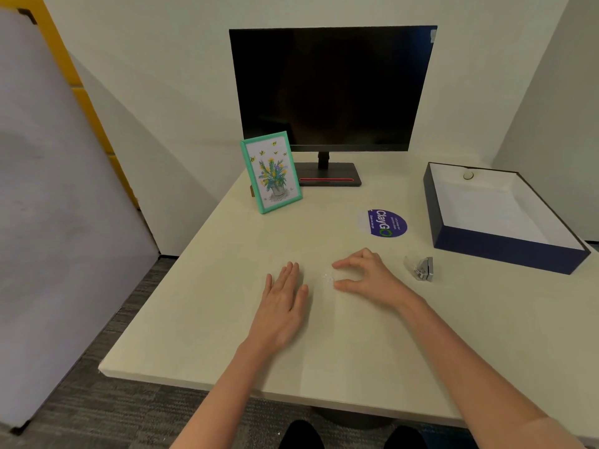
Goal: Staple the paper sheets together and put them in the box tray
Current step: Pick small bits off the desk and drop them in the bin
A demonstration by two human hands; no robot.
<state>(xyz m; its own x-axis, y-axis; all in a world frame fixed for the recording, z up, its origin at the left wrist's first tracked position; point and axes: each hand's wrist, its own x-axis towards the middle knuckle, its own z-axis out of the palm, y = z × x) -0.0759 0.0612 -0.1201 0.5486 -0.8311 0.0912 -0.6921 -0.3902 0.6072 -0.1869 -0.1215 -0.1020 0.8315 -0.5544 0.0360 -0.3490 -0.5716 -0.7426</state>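
My left hand (pixel 285 299) lies flat, palm down, fingers straight, on the cream table (pixel 201 319). My right hand (pixel 366 275) rests just to its right, thumb and forefinger curved apart around a small whitish patch (pixel 328 278) on the tabletop. I cannot make out paper sheets against the pale surface. A small silver stapler (pixel 423 270) lies right of my right hand, untouched. The box tray (pixel 505 251), dark blue outside and white inside, stands at the far right with nothing in it but a small round disc (pixel 468 175) near its back wall.
A black monitor (pixel 330 89) on its stand is at the back centre. A green-framed flower picture (pixel 271 172) leans in front of it at left. A purple round sticker (pixel 387 223) is stuck on the table. Walls close in behind and to the right.
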